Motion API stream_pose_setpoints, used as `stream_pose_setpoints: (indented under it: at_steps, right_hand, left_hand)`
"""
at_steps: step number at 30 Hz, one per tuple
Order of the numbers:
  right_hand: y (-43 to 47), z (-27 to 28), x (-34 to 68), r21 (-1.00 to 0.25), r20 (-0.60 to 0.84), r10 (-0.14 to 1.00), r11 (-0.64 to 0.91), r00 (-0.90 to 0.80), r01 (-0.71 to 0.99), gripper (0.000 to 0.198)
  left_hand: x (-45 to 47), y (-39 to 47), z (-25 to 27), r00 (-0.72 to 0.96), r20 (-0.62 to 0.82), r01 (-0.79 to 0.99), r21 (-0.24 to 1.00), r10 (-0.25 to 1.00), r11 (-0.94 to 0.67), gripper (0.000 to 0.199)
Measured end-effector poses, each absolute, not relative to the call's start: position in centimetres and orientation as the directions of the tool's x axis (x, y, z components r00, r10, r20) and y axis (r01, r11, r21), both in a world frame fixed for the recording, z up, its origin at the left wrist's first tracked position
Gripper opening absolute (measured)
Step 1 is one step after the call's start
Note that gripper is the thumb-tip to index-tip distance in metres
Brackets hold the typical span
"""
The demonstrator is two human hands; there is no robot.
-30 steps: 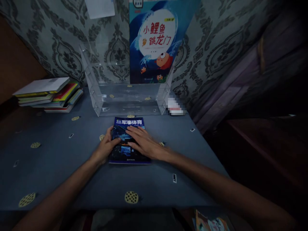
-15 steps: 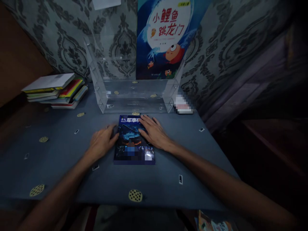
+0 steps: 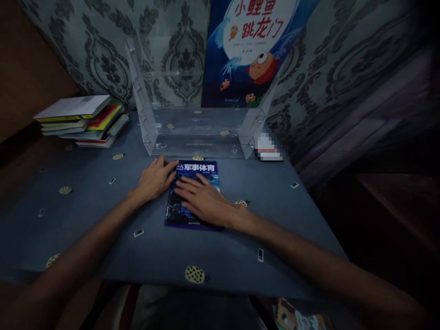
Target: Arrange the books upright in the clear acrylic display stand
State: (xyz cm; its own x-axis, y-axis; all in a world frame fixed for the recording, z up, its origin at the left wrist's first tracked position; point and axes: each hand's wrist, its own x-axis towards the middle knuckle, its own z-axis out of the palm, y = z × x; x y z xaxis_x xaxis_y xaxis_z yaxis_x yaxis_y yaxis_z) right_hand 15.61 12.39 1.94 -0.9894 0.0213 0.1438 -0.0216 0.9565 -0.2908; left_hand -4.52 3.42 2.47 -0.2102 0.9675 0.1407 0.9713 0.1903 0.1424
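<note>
A dark blue book (image 3: pixel 201 167) with white Chinese characters on its cover lies flat on the table, in front of a clear acrylic rack. My right hand (image 3: pixel 202 198) rests palm down across the middle of the cover, its fingers stretched out and pointing left. At the book's upper left edge is my left hand (image 3: pixel 156 178), its fingertips touching the corner and the thumb near the left side. It grips nothing that I can see. Much of the cover's lower right is hidden under my right hand and wrist.
The clear rack (image 3: pixel 202 144) holds an upright blue picture book (image 3: pixel 237 87) with orange fish. A stack of books (image 3: pixel 82 120) lies at the back left. A small blurred white item (image 3: pixel 270 149) sits right of the rack. The grey-blue tablecloth (image 3: pixel 103 215) has pineapple prints.
My right hand has slid from the book's upper right side down and left onto the middle of the cover. My left hand has moved up to the upper left corner. The view has shifted slightly.
</note>
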Motion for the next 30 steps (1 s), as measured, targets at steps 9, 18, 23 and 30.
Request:
stream_pose_setpoints:
  at_steps: [9,18,23,30]
  right_hand:
    - [10.3,2.6,16.0,-0.319,0.166,-0.359,0.862,-0.918,-0.395,0.042]
    - [10.6,1.6,17.4,-0.354,0.235,0.084,0.935,-0.968,-0.005,0.037]
    - [12.7,0.2,19.2,-0.358,0.238,0.497,0.844,-0.835,0.400,0.049]
    - [12.8,0.0,19.4,-0.317,0.232,0.540,0.828,-0.809,0.462,0.050]
  left_hand:
    - [-3.8,3.3,2.9,-0.238,0.091,0.970,0.066,0.967,0.232,0.048]
    - [-3.3,3.1,2.7,-0.251,0.144,0.967,0.077,0.957,0.242,0.046]
    - [-3.4,2.9,1.2,-0.238,0.224,0.952,0.248,0.945,0.181,0.043]
    - [-4.2,3.3,-0.8,-0.347,0.278,0.616,0.788,0.896,-0.006,0.045]
